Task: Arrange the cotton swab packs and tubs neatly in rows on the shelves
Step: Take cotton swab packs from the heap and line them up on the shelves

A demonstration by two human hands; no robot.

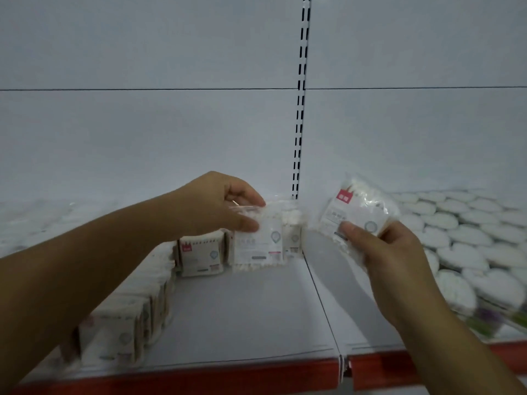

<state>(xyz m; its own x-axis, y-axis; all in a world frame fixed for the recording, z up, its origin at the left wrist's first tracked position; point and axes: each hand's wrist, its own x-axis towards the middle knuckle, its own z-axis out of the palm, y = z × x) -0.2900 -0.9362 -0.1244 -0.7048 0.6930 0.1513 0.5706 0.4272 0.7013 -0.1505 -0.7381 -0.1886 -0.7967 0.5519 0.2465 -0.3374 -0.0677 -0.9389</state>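
Back-row fill in hand: left hand (216, 203) pinches cotton swab pack 1 (258, 242) upright on the shelf (242, 309); right hand (390, 252) grips pack 2 (356, 212) aloft, probably due alongside, label forward.

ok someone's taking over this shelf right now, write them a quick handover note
Left hand pinches the top of a swab pack at the right end of the back row.
Right hand holds a second pack in the air.
Done: back row begun, packs lined down the left side, round white tubs across the right shelf.
Left: set both packs, then fill the bare middle of the left shelf.
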